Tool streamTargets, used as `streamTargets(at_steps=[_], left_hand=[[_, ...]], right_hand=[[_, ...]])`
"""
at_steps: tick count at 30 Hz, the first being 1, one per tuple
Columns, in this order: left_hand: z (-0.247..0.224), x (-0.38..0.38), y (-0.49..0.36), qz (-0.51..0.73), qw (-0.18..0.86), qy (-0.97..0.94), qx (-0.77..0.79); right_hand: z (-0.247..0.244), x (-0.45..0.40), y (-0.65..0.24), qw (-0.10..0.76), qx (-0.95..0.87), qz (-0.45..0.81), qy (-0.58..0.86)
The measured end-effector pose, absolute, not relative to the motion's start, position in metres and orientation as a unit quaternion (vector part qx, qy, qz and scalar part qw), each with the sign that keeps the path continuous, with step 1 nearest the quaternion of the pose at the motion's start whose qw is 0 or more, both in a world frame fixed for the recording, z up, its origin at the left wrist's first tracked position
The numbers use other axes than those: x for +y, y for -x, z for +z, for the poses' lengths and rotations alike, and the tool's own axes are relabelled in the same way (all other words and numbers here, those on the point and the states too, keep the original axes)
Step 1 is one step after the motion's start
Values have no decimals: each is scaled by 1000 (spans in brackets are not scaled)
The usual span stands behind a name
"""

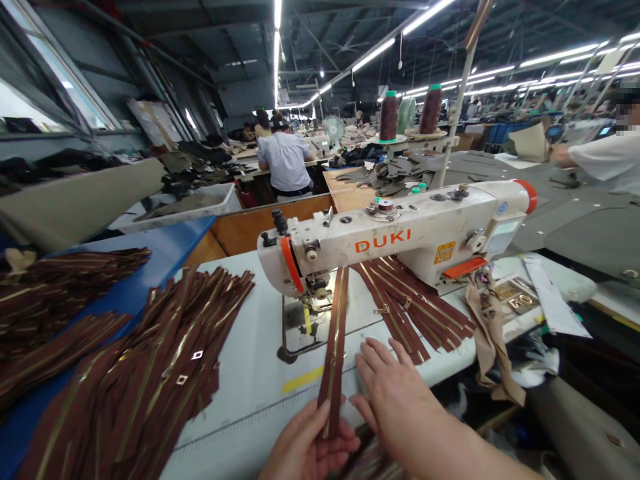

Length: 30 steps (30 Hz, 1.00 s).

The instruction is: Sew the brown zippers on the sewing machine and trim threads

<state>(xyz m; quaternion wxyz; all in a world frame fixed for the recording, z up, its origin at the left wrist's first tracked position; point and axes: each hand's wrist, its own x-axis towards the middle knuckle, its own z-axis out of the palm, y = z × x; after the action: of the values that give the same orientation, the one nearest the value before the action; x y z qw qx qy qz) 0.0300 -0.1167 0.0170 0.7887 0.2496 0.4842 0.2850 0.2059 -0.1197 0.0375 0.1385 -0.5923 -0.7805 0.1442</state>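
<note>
A long brown zipper (334, 347) with brass teeth runs from under the presser foot of a white DUKI sewing machine (395, 243) down toward me. My left hand (310, 445) grips its near end between fingers and thumb. My right hand (395, 400) lies beside it on the white sewing table (250, 407), fingers spread, fingertips at the zipper's right edge. A large heap of brown zippers (135, 373) with small metal sliders lies to the left. A smaller fan of them (410, 307) lies behind the needle area.
Thread cones (389, 117) stand on a stand behind the machine. Beige fabric strips (493, 340) hang off the table's right side. Grey material panels (575, 213) cover a table at right, where a co-worker (610, 160) stands. Another co-worker (285, 160) sits beyond a blue table (120, 293).
</note>
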Motion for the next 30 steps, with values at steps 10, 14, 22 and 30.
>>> streamTargets(at_steps=[10, 14, 22, 30], left_hand=[[35, -121, -49, 254, 816, -328, 402], [35, -121, -45, 252, 803, -355, 407], [31, -116, -55, 299, 776, -366, 418], [10, -133, -59, 213, 809, -411, 363]], right_hand=[[13, -87, -200, 470, -514, 543, 469], [13, -91, -195, 469, -489, 597, 429], [4, -101, -188, 499, -491, 565, 437], [11, -65, -210, 587, -315, 573, 477]])
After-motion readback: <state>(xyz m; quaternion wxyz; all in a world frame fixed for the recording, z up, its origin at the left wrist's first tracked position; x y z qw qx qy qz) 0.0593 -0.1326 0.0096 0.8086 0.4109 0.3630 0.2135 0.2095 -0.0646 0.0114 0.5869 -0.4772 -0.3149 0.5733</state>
